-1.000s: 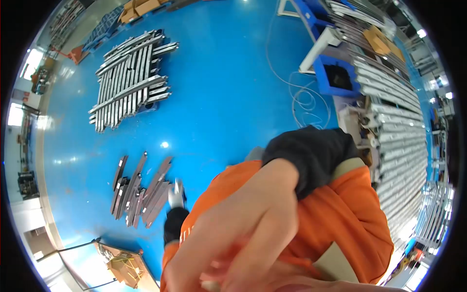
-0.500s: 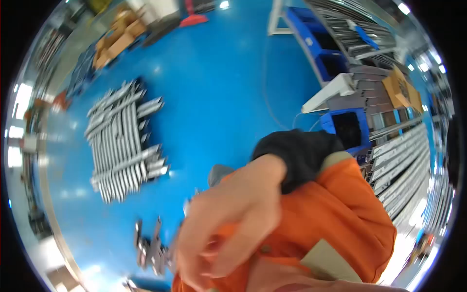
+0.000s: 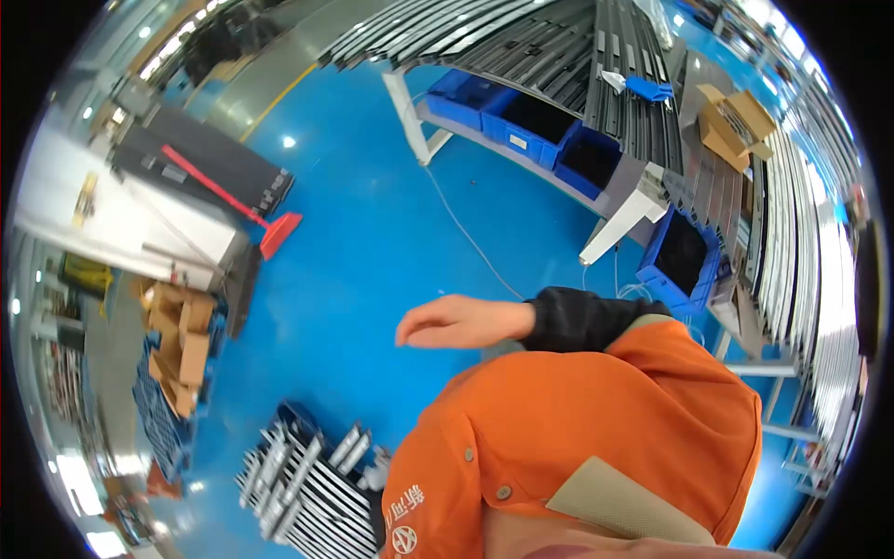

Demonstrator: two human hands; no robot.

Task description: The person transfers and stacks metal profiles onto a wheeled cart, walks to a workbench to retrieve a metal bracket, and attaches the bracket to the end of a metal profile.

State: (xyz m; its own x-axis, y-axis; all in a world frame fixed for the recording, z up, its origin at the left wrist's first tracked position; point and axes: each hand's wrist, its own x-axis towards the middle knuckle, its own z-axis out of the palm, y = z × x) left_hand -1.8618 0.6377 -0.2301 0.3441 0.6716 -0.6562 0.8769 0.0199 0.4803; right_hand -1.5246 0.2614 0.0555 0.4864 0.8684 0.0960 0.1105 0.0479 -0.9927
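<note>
My right hand, bare below a black cuff, hangs over the blue floor in front of my orange jacket. Its fingers are loosely bent with a gap by the thumb, and nothing shows in them. At the jacket's left edge, my left hand looks pale grey, as if gloved, and is small and blurred; its fingers cannot be made out. It appears beside the stack of silvery metal profiles on the floor. Whether it touches them is unclear.
A workbench holds dark metal profiles, with blue bins on its lower shelf. Another blue bin and an open carton are at the right. Left are a red broom, cardboard boxes and a thin hose.
The view has swung, bringing the workbench and broom into sight and shifting the metal stack down. My right hand has moved away from the camera, out over the floor.
</note>
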